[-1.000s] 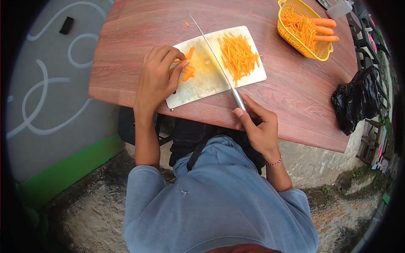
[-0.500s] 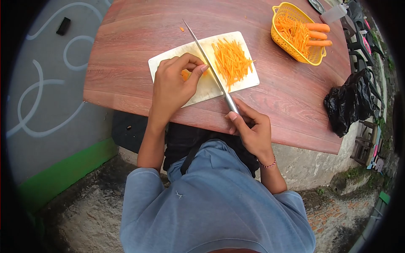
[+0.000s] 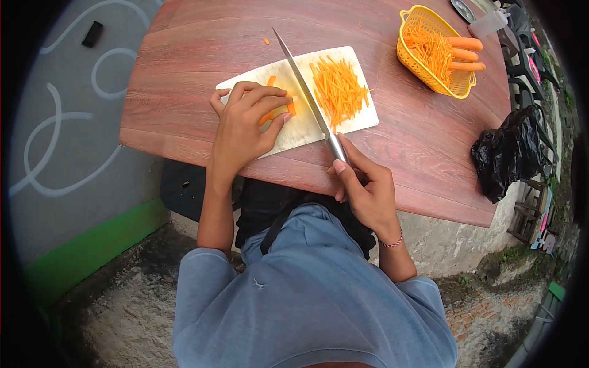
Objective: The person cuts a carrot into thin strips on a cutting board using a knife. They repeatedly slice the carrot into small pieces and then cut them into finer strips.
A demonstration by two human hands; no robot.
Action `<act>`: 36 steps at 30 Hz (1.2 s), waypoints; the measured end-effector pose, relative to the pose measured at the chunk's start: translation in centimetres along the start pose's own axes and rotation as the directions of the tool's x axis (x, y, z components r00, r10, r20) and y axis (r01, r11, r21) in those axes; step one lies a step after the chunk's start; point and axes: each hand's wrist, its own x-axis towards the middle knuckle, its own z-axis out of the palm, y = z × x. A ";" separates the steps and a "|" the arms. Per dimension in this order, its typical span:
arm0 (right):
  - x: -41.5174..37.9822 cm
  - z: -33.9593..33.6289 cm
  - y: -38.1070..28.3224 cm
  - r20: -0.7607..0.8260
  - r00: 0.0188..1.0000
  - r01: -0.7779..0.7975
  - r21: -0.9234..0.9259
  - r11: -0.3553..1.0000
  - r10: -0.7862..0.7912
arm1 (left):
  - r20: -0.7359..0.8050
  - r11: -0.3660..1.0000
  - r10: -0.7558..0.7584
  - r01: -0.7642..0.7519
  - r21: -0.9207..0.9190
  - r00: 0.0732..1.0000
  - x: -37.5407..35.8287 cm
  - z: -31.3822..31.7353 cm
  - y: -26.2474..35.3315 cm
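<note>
My right hand [image 3: 369,191] grips the metal handle of a kitchen knife [image 3: 302,81]. Its blade slants across a white cutting board [image 3: 297,136], pointing up and to the left. On the board's left half, my left hand [image 3: 246,119] has its fingers curled over some carrot slices [image 3: 291,109], with the thumb near them; the palm side and part of the slices are hidden. Right of the blade lies a pile of carrot strips [image 3: 339,92]. A small carrot bit [image 3: 266,42] rests on the table beyond the board.
A yellow basket [image 3: 423,70] with carrot strips and several peeled carrots [image 3: 464,43] stands at the far right of the wooden table [image 3: 423,147]. Behind it is a translucent bottle [image 3: 489,23]. A black plastic bag [image 3: 509,153] hangs at the table's right edge.
My left hand has shifted slightly left, and its fingers have gone from a pinch to spreading over the carrot slices, which show more now. The knife and right hand have barely moved.
</note>
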 end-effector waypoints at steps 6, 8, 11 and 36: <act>0.6 0.2 -1.2 0.019 1.000 0.012 -0.130 0.991 -0.010 | -0.095 1.000 0.016 -0.015 0.011 0.995 -0.4 1.0 0.6; 1.0 0.3 -0.7 0.015 0.997 0.083 -0.209 0.974 -0.082 | -0.103 0.999 0.020 -0.017 0.027 0.994 -0.5 1.2 1.0; 1.3 0.7 -0.9 0.018 0.996 0.088 -0.199 0.976 -0.087 | -0.138 0.999 0.006 0.001 0.045 0.990 -0.6 1.4 1.4; 0.8 3.9 -2.2 0.059 0.956 0.268 -0.568 0.779 -0.286 | -0.164 1.000 0.004 -0.006 -0.014 0.986 -0.6 1.7 1.0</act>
